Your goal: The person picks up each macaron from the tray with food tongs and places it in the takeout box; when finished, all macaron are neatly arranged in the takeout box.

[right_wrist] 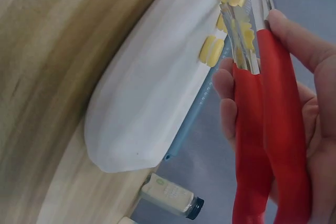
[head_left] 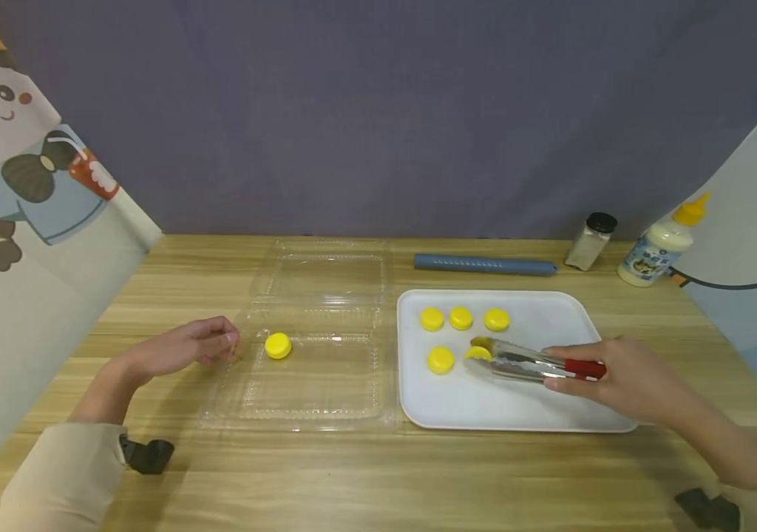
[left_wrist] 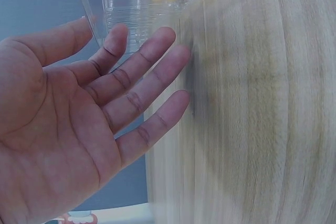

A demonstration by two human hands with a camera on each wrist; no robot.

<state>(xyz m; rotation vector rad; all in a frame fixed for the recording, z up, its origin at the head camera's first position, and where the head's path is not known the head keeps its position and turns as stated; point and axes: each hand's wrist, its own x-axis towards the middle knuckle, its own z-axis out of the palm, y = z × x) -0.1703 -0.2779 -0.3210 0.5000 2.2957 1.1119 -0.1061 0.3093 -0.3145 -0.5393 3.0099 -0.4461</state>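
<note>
Wood grain runs across the surface (head_left: 352,480) beneath two bare hands. The right hand (head_left: 634,377) has its thumb and fingers closed round one pair of red-handled tongs (head_left: 531,356); ahead of its fingertips, the metal tips lie on either side of a yellow macaron (head_left: 477,353), though how firmly they press cannot be told. The left hand (head_left: 192,343) is loosely spread, fingers gently bent, with no visible hold on anything; thumb and forefinger are at the near edge of one clear plastic container (head_left: 299,426), and whether they touch it is hard to judge. Macarons number six: one sits in that container, just beyond the left hand's fingertips, and five are on one white tray (head_left: 545,406) under the right hand, three in the row farther from it and two in the nearer row, counting the one between the tips. Past the tray from the right hand lies one blue-grey case (head_left: 485,264); also beyond that hand stand one black-capped jar (head_left: 590,245) and one yellow-nozzled bottle (head_left: 654,251). Farthest from both hands hangs a dark backdrop (head_left: 378,118), with a cartoon-printed wall (head_left: 32,148) outward of the left.
</note>
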